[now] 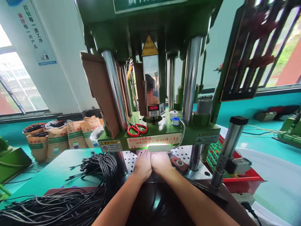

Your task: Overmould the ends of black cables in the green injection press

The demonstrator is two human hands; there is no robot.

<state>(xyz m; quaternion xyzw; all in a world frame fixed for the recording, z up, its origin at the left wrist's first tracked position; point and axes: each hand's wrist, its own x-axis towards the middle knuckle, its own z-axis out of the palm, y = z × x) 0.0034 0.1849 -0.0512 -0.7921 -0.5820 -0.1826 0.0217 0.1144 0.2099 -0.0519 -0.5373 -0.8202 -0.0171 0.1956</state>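
Observation:
My left hand (143, 164) and my right hand (161, 161) are side by side, almost touching, reaching under the front edge of the green press (188, 138). The fingertips of both are hidden below that edge and in the glare of a small lit lamp (160, 147). From between my wrists a thin black cable (154, 188) hangs down over the dark front; whether a hand grips it cannot be made out. Beneath the press lies a perforated metal plate (130, 160). Close to my right hand sits a brown block with a round metal knob (180, 163).
A large bundle of black cables (103, 164) covers part of the green table (56, 166) at left. Red-handled scissors (137, 128) and a blue-white tape spool (175, 121) rest on the press ledge. Steel columns (192, 78) flank the work space. A red tray (244, 179) stands at right.

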